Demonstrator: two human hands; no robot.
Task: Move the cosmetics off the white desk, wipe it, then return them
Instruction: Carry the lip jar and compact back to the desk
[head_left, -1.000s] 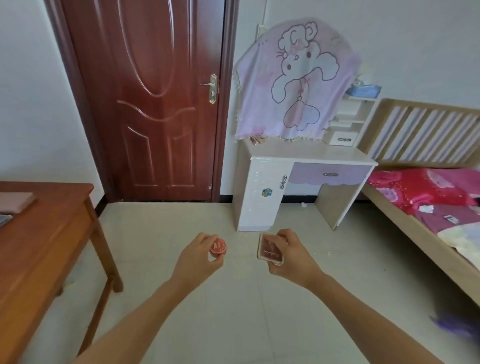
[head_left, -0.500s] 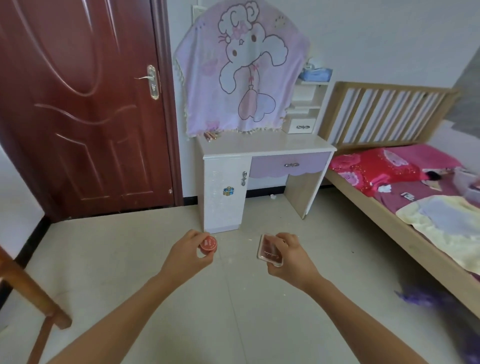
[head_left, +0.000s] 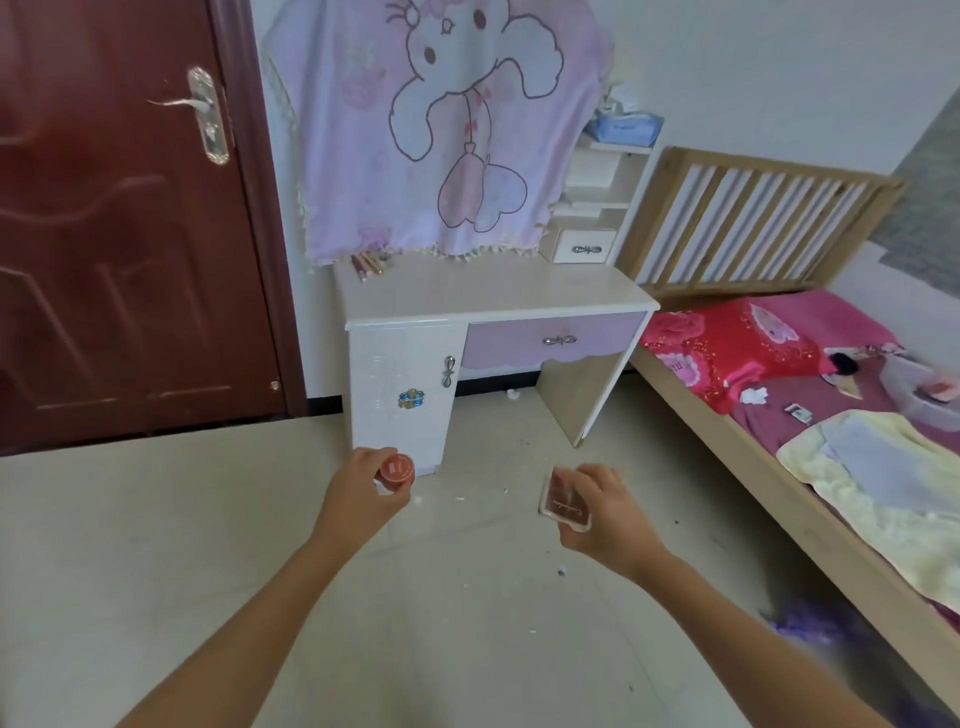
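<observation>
Holding a small round red-lidded jar (head_left: 396, 467) in the left hand (head_left: 358, 493), pinched between the thumb and curled fingers, with the lid turned toward the camera, at about 7 o'clock from the centre of the view. Gripping a flat rectangular dark-red compact with a clear rim (head_left: 563, 501) in the right hand (head_left: 605, 512), at 3 o'clock from the jar and well apart from it, with fingers curled round its right edge and its broad face tilted up. Both held in the air above the pale tiled floor (head_left: 208, 519), short of the white desk with a lilac drawer (head_left: 493, 293) standing at 12 o'clock from the hands, against the wall. Lying at 11 o'clock on the desk top, a few slim pencil-like sticks (head_left: 366, 262), just under the fringe of a hanging pink cloth printed with a cartoon rabbit (head_left: 441, 130). Flanked at 9 o'clock by a dark red panelled door (head_left: 119, 234) and at 3 o'clock by a wooden bed (head_left: 753, 467) with red and pink bedding.
</observation>
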